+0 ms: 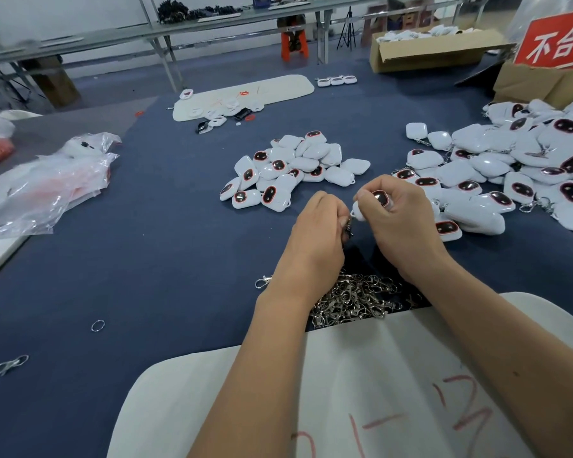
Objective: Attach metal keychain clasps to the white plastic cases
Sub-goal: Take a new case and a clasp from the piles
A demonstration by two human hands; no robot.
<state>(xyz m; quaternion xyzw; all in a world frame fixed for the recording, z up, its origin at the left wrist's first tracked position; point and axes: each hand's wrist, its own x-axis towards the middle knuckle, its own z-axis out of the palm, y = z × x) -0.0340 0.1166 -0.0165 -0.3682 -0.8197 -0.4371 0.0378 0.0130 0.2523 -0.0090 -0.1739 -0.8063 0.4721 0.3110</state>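
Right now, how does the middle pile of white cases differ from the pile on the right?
The middle pile is smaller and compact, and no clasps show on it. The right pile is larger, spreads to the frame's edge, and shows metal clasps. Both hold white cases with dark oval windows.

Light: bright, even, overhead.
Shadows: soft, small, under the hands.
Glare: sheen on the plastic bags.
Blur: left edge smeared.
Distortion: wide-angle bending at edges.
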